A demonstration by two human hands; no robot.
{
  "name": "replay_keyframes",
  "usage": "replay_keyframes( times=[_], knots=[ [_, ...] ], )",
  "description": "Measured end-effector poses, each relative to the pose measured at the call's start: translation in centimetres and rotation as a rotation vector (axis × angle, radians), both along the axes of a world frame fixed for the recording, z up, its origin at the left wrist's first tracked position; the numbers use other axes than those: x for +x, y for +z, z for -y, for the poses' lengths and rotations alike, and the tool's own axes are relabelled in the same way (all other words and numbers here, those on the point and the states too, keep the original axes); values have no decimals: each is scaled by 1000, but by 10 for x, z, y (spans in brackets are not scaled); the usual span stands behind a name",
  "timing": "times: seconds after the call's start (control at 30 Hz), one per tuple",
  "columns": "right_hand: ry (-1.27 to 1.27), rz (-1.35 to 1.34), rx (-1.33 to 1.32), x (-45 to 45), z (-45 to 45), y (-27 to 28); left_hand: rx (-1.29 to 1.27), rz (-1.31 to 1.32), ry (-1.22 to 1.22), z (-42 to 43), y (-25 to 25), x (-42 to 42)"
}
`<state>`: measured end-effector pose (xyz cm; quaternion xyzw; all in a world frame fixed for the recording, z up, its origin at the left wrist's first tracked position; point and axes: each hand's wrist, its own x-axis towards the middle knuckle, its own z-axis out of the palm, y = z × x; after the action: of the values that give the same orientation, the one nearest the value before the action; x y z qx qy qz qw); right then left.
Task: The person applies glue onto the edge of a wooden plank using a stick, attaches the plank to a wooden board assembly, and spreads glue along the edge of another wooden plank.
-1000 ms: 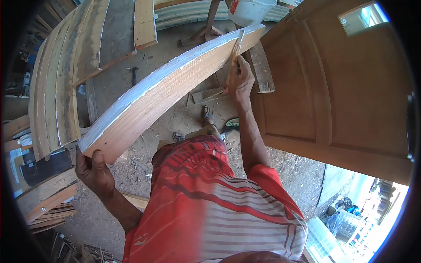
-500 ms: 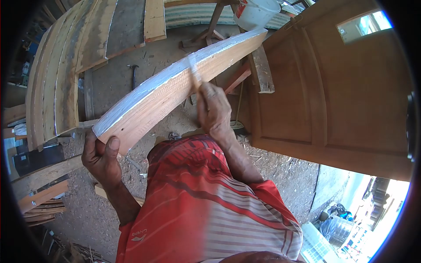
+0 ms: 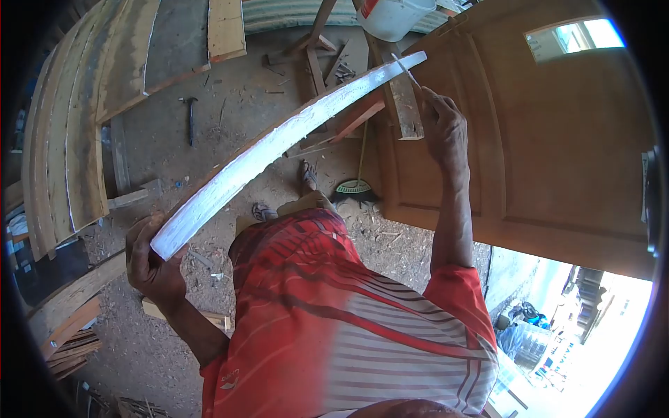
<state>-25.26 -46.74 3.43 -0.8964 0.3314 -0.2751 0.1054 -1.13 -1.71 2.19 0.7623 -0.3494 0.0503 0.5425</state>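
Observation:
My left hand (image 3: 157, 261) is closed around the near-left end of a curved wooden plank (image 3: 279, 143). The plank rises away to the right, its narrow edge turned up and coated in a white, wet-looking paste. In my right hand (image 3: 446, 129) I grip a thin flat stick (image 3: 406, 70), its tip touching the white-coated edge close to the plank's far end. Whether the stick carries paste along its tip is too small to tell. The plank's far end lies over or just above a wooden board (image 3: 406, 111); contact there cannot be made out.
Joined planks (image 3: 83, 132) stand at the left, with a hammer (image 3: 190, 120) on the ground beside them. A white bucket (image 3: 394, 19) is at the back. A brown panelled door (image 3: 557, 160) fills the right. A broom head (image 3: 354, 187) and wood scraps (image 3: 73, 348) lie low down.
My right hand has moved up and right along the plank with the stick. The plank has rolled so its white edge faces me more fully. My left hand still holds its end.

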Motion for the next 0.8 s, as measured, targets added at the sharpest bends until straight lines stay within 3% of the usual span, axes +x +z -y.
replay_keyframes(
  times=[0.2, 0.3, 0.43, 0.8],
  knots=[
    [24, -150, -16, 16, 15, -19, 85, 131, -1, -1, -1, 5],
    [-86, -208, -61, 42, 36, -34, 116, 165, 18, 1, 0, 8],
    [-120, 9, -73, 40, 51, -39, 148, 195, 44, 7, 10, 15],
    [-42, 22, 132, 29, -36, -30, 97, 90, -36, 2, 1, 35]
  ],
)
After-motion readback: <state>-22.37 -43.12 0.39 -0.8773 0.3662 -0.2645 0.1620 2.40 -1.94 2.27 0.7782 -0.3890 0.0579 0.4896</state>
